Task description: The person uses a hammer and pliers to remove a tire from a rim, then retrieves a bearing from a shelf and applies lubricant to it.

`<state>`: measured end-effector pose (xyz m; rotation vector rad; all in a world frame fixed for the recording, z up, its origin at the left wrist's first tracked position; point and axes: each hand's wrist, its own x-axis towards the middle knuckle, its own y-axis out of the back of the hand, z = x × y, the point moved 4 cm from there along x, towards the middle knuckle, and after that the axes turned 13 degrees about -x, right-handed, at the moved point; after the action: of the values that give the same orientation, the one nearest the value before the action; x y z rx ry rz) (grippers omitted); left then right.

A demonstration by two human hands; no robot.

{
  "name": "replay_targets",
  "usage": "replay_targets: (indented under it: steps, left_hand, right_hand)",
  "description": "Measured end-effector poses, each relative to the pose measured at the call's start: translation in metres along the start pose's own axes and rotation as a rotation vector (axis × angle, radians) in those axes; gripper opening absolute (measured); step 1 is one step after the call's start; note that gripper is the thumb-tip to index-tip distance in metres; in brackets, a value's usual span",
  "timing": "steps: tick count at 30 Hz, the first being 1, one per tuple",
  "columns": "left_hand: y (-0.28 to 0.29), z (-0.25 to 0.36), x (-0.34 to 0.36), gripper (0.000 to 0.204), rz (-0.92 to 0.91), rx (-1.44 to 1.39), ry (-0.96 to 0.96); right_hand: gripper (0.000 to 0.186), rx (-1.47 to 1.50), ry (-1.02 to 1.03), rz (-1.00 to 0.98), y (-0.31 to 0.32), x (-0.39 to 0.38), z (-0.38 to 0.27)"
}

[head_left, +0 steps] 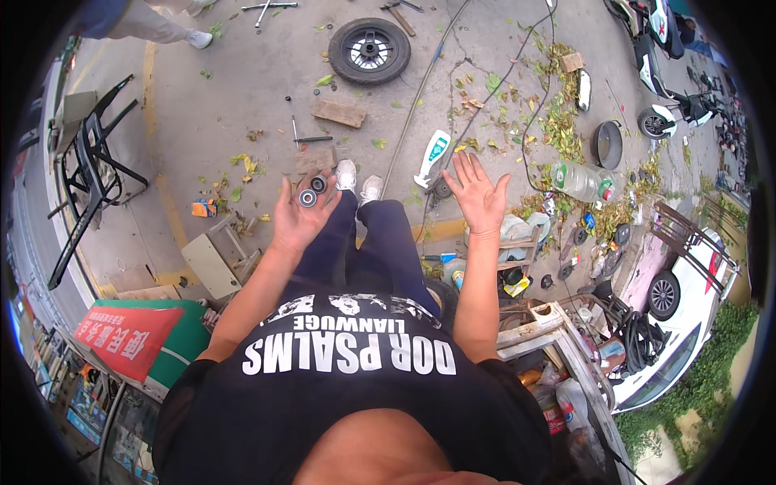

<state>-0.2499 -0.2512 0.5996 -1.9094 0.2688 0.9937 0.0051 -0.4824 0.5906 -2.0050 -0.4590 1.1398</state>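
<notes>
My left hand [296,222] is held out palm up, its fingers spread. Two small ring-shaped metal bearings lie on it: one bearing [308,197] shows a dark centre, and a second bearing [318,184] sits beside it near the fingers. My right hand [482,196] is raised with the palm showing and the fingers apart, with nothing in it. On the ground just left of that hand lies a white squeeze bottle [435,153] with a green label. A brick [315,160] lies beyond my left hand, and a T-shaped hand tool [310,139] rests just past it.
A tyred wheel [370,50] lies flat ahead, with a wooden-looking block [339,112] nearer. A black metal frame [95,158] stands at left. To the right are a large clear bottle [575,180], a black round pan [606,145] and a cluttered crate [558,339]. Cables cross the ground.
</notes>
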Motion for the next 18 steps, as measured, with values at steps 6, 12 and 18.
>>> replay_targets:
  steps: [6, 12, 18]
  left_hand:
    - [-0.007, 0.028, 0.035, 0.058, -0.013, -0.046, -0.063]
    - [0.002, 0.051, 0.047, 0.056, -0.001, -0.178, -0.207]
    - [0.025, 0.038, 0.079, 0.055, -0.047, -0.330, -0.360]
  right_hand:
    - [0.057, -0.220, 0.158, 0.562, 0.057, 0.037, -0.009]
    - [0.049, -0.356, -0.007, 0.399, 0.058, 0.102, -0.009]
    - [0.050, -0.667, -0.242, 0.441, 0.122, 0.206, -0.006]
